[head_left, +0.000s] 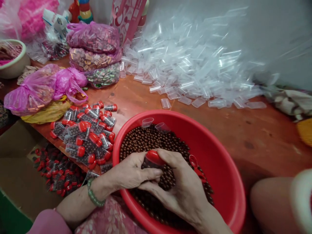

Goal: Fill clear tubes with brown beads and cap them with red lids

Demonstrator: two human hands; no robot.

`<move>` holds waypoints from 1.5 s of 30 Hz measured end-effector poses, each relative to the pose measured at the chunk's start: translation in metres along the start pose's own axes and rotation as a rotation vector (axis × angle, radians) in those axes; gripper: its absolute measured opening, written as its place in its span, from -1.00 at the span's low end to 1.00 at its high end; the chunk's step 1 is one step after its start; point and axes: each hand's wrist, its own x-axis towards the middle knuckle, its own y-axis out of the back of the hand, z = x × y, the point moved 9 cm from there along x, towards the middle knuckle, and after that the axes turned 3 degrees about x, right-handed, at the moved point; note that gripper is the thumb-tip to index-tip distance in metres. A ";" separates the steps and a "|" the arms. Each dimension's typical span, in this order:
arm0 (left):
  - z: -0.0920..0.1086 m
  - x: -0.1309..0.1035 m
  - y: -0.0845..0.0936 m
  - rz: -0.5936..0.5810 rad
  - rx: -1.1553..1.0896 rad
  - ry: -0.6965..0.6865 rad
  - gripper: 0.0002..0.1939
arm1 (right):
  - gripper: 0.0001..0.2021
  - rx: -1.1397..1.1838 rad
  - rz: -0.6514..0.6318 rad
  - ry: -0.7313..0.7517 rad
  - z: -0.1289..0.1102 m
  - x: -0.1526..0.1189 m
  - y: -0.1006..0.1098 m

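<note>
Over the big red basin [226,159], my left hand [131,172] and my right hand [180,182] hold one small clear box with a red cap [154,157] between them. My left fingers wrap round its body. My right thumb and fingers close on it from the other side, the thumb by the cap. Brown round beads [151,139] lie in the basin below. Two clear open boxes [147,122] rest on the beads near the far rim. A red spoon [195,164] lies on the beads right of my right hand.
Filled red-capped boxes [90,133] are piled left of the basin, with more in a carton [14,162] below. Clear containers [190,71] are heaped at the back. Pink bags [94,37], a bowl [20,61] and a yellow bag [48,112] stand left. A knee shows at right.
</note>
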 end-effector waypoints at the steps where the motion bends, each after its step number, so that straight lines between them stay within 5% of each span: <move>1: -0.002 0.000 0.001 0.013 -0.025 0.031 -0.69 | -0.38 -0.076 -0.016 0.021 -0.001 0.001 -0.002; 5: 0.000 0.002 0.003 0.065 -0.058 0.047 -0.65 | -0.44 -0.243 -0.060 0.084 -0.006 0.005 -0.012; 10: 0.001 0.001 0.001 0.042 -0.025 0.041 -0.68 | -0.46 -0.170 -0.084 0.092 -0.006 0.009 -0.011; 14: 0.009 0.002 0.004 0.066 0.060 -0.065 -0.79 | -0.51 0.067 -0.129 -0.061 0.007 0.008 -0.007; 18: 0.022 0.003 -0.002 0.023 0.150 -0.203 -0.75 | -0.78 0.301 0.026 -0.275 0.024 0.005 0.004; 25: 0.021 0.001 0.002 0.078 0.228 -0.225 -0.77 | -0.82 0.526 0.155 -0.524 0.033 0.001 -0.001; 31: 0.029 -0.001 -0.001 0.036 0.170 -0.275 -0.85 | -0.74 0.443 0.221 -0.406 0.025 -0.004 0.000; 35: 0.019 0.002 0.003 0.032 0.115 -0.220 -0.88 | -0.73 0.302 0.152 -0.277 0.020 -0.006 -0.002; 40: 0.002 0.004 0.011 0.083 0.065 -0.001 -0.66 | -0.21 -0.028 -0.046 -0.070 0.002 -0.005 -0.013; 45: 0.006 0.005 0.010 0.094 -0.022 0.000 -0.59 | -0.40 -0.381 -0.070 0.060 -0.007 0.004 -0.019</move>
